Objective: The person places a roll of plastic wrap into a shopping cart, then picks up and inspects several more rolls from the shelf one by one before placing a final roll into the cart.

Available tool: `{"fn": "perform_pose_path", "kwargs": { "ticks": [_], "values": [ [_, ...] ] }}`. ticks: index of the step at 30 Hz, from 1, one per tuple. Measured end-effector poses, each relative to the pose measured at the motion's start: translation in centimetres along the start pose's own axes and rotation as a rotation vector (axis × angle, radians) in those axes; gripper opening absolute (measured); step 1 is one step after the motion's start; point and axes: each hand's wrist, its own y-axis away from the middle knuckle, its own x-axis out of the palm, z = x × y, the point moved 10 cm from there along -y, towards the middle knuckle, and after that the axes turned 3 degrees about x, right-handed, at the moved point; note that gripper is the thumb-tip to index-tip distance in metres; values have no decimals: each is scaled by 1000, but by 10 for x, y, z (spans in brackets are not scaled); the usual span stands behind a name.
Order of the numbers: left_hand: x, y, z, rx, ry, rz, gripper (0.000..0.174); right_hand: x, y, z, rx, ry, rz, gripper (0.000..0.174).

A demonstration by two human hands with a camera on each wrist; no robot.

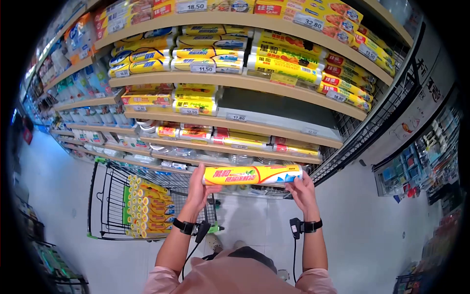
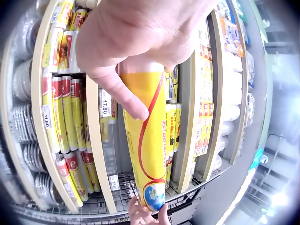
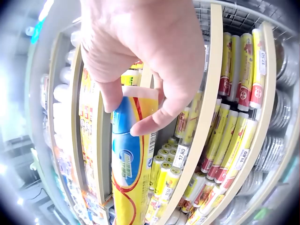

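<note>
A yellow roll of plastic food bags (image 1: 252, 174) with red lettering and a blue-and-white patch is held level in front of the shelves. My left hand (image 1: 198, 186) grips its left end, with a finger lying along the wrapper (image 2: 140, 145) in the left wrist view. At the other end my right hand (image 1: 303, 189) holds the roll between thumb and fingers, which curl round the blue patch in the right wrist view (image 3: 136, 61). Both palms sit over the roll's ends and hide them.
A shopping cart (image 1: 98, 196) with a stack of similar yellow rolls (image 1: 152, 208) stands at the left. Ahead rise shelves of yellow rolls and boxes (image 1: 284, 56), with price tags along the edges. A bare grey stretch of shelf (image 1: 279, 110) shows at the middle right.
</note>
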Motion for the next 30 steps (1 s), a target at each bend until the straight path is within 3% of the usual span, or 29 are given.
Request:
{"fn": "perform_pose_path", "kwargs": {
  "ticks": [5, 8, 11, 14, 16, 23, 30],
  "values": [
    [6, 10, 19, -2, -71, -22, 41, -20, 11, -3, -21, -75, 20, 44],
    [9, 20, 26, 33, -81, -43, 41, -19, 19, 11, -28, -91, 2, 39],
    [12, 29, 28, 102, -106, -10, 35, -29, 20, 7, -4, -82, 110, 39],
    [24, 44, 16, 311, -150, -53, 35, -26, 23, 12, -7, -126, 220, 39],
    [28, 53, 20, 276, -144, 20, 32, -36, 25, 4, -24, -129, 190, 40],
    [53, 77, 20, 270, -168, 133, 58, -59, 37, -9, -10, -39, 17, 41],
    [46, 77, 32, 277, -216, 105, 67, -83, 43, -37, 87, -140, -48, 43]
  ]
}}
